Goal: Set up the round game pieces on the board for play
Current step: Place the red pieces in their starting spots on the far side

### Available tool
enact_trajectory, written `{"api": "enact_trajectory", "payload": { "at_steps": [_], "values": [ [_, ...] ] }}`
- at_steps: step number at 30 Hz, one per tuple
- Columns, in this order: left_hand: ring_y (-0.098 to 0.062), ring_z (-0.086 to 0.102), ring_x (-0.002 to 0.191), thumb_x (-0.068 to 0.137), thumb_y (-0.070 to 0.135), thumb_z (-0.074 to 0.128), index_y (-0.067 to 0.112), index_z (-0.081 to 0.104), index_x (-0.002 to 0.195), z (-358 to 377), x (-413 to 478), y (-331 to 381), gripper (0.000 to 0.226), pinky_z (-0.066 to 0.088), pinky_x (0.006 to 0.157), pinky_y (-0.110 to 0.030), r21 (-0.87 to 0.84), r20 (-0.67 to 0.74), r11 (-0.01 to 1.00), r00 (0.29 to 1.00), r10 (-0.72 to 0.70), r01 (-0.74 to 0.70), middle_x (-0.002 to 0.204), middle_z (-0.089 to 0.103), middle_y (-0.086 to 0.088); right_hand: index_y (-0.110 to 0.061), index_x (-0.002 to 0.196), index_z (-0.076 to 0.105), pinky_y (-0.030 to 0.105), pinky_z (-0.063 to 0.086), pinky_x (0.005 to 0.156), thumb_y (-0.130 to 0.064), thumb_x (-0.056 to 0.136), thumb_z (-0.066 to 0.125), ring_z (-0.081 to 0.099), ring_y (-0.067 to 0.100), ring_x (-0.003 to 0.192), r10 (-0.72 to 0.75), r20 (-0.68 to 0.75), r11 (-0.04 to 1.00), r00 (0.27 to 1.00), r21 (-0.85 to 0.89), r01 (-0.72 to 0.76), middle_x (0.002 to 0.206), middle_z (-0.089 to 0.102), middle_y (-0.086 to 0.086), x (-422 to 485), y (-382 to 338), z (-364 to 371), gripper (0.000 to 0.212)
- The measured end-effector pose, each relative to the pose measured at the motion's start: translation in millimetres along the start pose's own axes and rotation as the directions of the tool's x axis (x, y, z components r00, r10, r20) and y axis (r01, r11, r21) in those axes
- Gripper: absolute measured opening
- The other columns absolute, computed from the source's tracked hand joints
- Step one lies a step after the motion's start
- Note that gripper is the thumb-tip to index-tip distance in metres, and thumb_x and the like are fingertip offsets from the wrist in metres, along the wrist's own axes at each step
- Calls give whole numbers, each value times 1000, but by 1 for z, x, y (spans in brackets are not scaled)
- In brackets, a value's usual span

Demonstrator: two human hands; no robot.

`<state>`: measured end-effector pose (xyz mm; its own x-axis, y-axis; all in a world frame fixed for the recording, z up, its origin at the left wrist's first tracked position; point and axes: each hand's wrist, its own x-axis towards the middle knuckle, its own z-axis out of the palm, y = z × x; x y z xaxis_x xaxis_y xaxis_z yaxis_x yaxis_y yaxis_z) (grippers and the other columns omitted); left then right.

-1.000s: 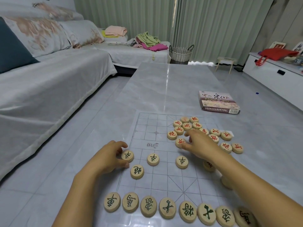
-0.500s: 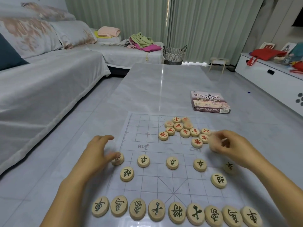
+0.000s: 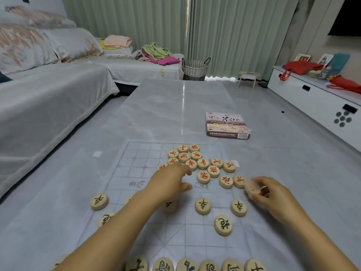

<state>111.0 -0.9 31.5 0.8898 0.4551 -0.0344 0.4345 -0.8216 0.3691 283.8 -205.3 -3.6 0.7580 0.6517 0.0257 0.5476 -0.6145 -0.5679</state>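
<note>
While the near side looks abt done, the far side isn't begun: the red-lettered discs [image 3: 203, 163] lie in a loose heap at 12 to 1 o'clock on the board [image 3: 136, 173], many touching, none on a proper crossing as far as I can judge. The black-lettered discs [image 3: 202, 205] stand spaced over the near half, w/ a back row along the 6 o'clock edge, partly cut off by the frame. The right hand [image 3: 273, 196] is at 3 o'clock, just beside the heap's right end, thumb and fingertips pinching one held disc [image 3: 252, 187]. Its face is blurred, w/ a reddish tint, so prob. red. The left hand [image 3: 170, 184] reaches to the heap's 9 o'clock side, its forearm lying across the black soldier row and hiding a couple of pcs. Thumb and forefinger are parted w/ nothing seen btwn them; whether a fingertip touches a disc I can't tell. So the step in hand is sorting red. Next move: read the held disc's character, then set it on its crossing at the 12 o'clock end. The heap sits over those far rows, so it needs spreading first, w/o knocking the black row under the left forearm. A box [image 3: 226, 125] lies on the table [image 3: 175, 106] at 1 o'clock, apart from the board.
</note>
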Motion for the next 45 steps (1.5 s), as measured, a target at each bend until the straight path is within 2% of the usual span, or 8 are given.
{"api": "enact_trajectory", "payload": {
  "at_steps": [8,13,16,20,24,30,37,45],
  "values": [
    [-30,46,116,78,46,66,13,44,124,46,59,41,61,44,86,-40,76,30,994,996,-85,82,132,42,-11,-20,126,53,18,34,80,-24,83,66,48,11,94,-77,22,996,997,-45,78,106,48,-4,7,6,6,45],
    [-31,49,114,78,55,60,10,39,125,54,73,58,69,42,81,-38,140,-11,990,1000,-23,24,128,45,-14,-21,128,52,18,34,80,-24,84,65,48,11,97,-106,15,994,994,-38,107,107,48,-2,12,5,11,46],
    [-32,52,112,84,49,57,9,39,126,54,85,60,61,39,74,-37,158,-49,987,998,-32,39,129,46,-14,-22,130,50,18,33,81,-24,84,64,48,13,104,-124,12,992,992,-35,124,110,49,-2,11,4,13,49],
    [-31,51,110,80,44,64,9,41,122,46,92,42,60,41,76,-36,31,-56,993,992,-112,114,126,46,-12,-23,132,45,18,35,84,-26,84,64,47,11,106,-109,0,994,994,-4,109,107,44,-6,11,2,13,51],
    [-25,49,106,78,31,70,13,50,116,38,82,23,47,45,84,-34,-63,49,997,998,-42,45,123,48,-8,-20,128,47,21,40,89,-27,82,67,50,13,106,-63,4,998,998,33,62,108,42,-6,11,1,14,51],
    [-17,50,104,82,24,67,21,53,123,26,61,-4,43,46,95,-32,-115,125,993,991,48,-33,120,47,-2,-17,118,54,18,39,81,-26,82,67,51,9,95,-44,-20,997,999,56,45,107,45,-5,11,2,13,39],
    [-16,52,101,85,22,64,18,57,118,20,47,-24,33,47,90,-30,-84,62,996,998,11,-6,120,50,-3,-18,119,54,18,38,80,-27,83,66,50,9,93,-39,-11,998,999,41,39,108,46,-4,11,3,14,39],
    [-20,47,105,84,27,63,18,55,117,11,37,-61,36,41,85,-28,-39,-158,985,972,-173,169,118,47,-5,-18,120,54,18,37,78,-27,83,66,49,9,91,-36,-27,998,999,48,37,105,46,-4,10,4,16,40]
  ]
}}
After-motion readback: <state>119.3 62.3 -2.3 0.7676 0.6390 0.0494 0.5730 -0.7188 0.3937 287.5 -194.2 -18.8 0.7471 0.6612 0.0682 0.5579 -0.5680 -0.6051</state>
